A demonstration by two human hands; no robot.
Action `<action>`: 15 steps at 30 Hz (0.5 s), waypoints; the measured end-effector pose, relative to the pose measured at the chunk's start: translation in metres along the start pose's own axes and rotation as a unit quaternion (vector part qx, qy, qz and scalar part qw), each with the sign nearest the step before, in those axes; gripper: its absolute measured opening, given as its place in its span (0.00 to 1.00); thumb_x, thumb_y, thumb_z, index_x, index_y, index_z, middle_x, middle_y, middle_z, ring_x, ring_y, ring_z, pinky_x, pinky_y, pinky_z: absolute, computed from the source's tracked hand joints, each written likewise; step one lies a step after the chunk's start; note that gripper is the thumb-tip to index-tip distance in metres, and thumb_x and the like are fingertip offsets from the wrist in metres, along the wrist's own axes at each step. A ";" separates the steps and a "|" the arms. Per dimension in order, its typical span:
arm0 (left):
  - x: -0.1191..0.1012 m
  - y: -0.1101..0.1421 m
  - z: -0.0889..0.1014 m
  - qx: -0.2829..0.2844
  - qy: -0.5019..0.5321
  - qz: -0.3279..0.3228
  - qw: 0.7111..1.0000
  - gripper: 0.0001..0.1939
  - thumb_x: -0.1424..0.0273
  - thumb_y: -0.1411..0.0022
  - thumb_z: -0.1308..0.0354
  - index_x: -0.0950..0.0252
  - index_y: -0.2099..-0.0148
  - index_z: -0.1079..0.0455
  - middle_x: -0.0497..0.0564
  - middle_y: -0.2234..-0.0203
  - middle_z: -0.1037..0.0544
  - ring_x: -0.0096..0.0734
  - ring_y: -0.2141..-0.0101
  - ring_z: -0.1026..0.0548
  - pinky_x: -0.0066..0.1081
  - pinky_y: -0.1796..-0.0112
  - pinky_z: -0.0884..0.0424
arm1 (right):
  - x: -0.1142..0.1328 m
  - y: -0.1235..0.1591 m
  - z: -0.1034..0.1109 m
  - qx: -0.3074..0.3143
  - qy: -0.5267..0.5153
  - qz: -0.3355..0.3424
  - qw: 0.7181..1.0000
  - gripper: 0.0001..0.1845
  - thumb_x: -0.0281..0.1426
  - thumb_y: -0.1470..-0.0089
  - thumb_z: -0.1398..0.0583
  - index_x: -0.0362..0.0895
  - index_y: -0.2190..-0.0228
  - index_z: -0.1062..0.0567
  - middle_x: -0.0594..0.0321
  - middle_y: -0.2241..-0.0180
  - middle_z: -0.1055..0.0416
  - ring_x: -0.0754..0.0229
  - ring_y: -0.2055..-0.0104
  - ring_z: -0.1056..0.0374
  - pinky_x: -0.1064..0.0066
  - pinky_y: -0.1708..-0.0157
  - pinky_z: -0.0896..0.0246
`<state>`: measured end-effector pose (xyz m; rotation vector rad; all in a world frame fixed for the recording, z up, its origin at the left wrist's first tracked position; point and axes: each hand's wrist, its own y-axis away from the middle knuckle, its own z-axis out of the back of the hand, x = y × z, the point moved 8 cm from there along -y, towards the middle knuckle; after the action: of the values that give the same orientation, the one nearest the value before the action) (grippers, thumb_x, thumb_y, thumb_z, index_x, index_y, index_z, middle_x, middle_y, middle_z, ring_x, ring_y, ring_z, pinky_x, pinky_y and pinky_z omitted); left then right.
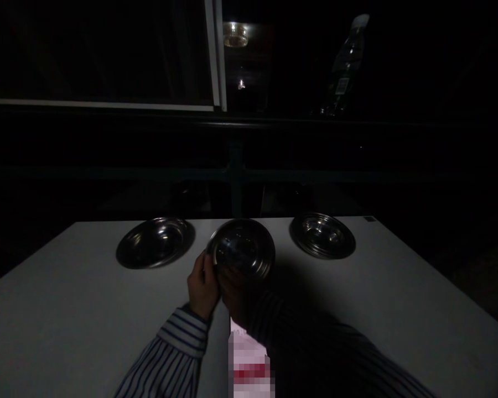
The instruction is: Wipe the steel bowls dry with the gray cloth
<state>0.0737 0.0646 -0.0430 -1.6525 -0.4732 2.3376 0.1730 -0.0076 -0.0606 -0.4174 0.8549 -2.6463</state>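
Over the middle of the white table I have a round, shiny metal plate, tilted up. My left hand is closed on its left rim, the thumb lying along the edge. At the plate's near edge, my right hand is in deep shadow, its fingers against the metal; how far they wrap round it is hard to see. To the left rests another metal plate, oval from this angle. On the right lies what looks like a stack of several metal dishes.
The white table ends at a far edge just beyond the dishes. A lit screen, partly blurred, is below my hands. Past the table, a plastic bottle stands on a dark ledge by a window frame. The surroundings are very dark.
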 end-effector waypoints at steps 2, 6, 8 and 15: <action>0.002 -0.001 0.002 -0.002 -0.003 0.004 1.000 0.21 0.60 0.40 0.57 0.67 0.53 0.33 0.55 0.60 0.25 0.34 0.58 0.29 0.30 0.58 0.35 | 0.002 0.002 0.001 0.027 0.002 0.022 0.999 0.22 0.24 0.49 0.48 0.38 0.50 0.37 0.52 0.49 0.38 0.55 0.44 0.47 0.62 0.46 0.47; 0.000 -0.001 0.000 0.002 0.000 0.006 1.000 0.22 0.60 0.41 0.57 0.68 0.53 0.33 0.55 0.59 0.25 0.34 0.58 0.29 0.30 0.58 0.35 | -0.015 0.011 0.005 0.065 0.021 -0.005 0.998 0.20 0.26 0.49 0.46 0.40 0.53 0.33 0.51 0.50 0.36 0.52 0.45 0.46 0.56 0.47 0.48; -0.003 0.000 0.000 0.001 0.003 0.003 1.000 0.21 0.60 0.40 0.57 0.68 0.53 0.33 0.55 0.59 0.25 0.34 0.57 0.29 0.30 0.58 0.35 | -0.010 0.008 0.003 0.054 0.016 -0.011 0.998 0.20 0.25 0.48 0.48 0.39 0.52 0.34 0.51 0.50 0.36 0.54 0.46 0.44 0.58 0.47 0.46; -0.006 -0.001 0.007 0.002 -0.015 0.002 1.000 0.21 0.60 0.41 0.57 0.67 0.54 0.32 0.54 0.61 0.25 0.35 0.58 0.29 0.31 0.58 0.35 | -0.016 0.004 0.011 0.092 0.011 0.006 0.996 0.19 0.25 0.48 0.49 0.41 0.53 0.33 0.55 0.51 0.35 0.55 0.47 0.42 0.60 0.48 0.45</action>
<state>0.0694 0.0629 -0.0356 -1.6210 -0.4695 2.3676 0.1928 -0.0103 -0.0573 -0.3351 0.6100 -2.6925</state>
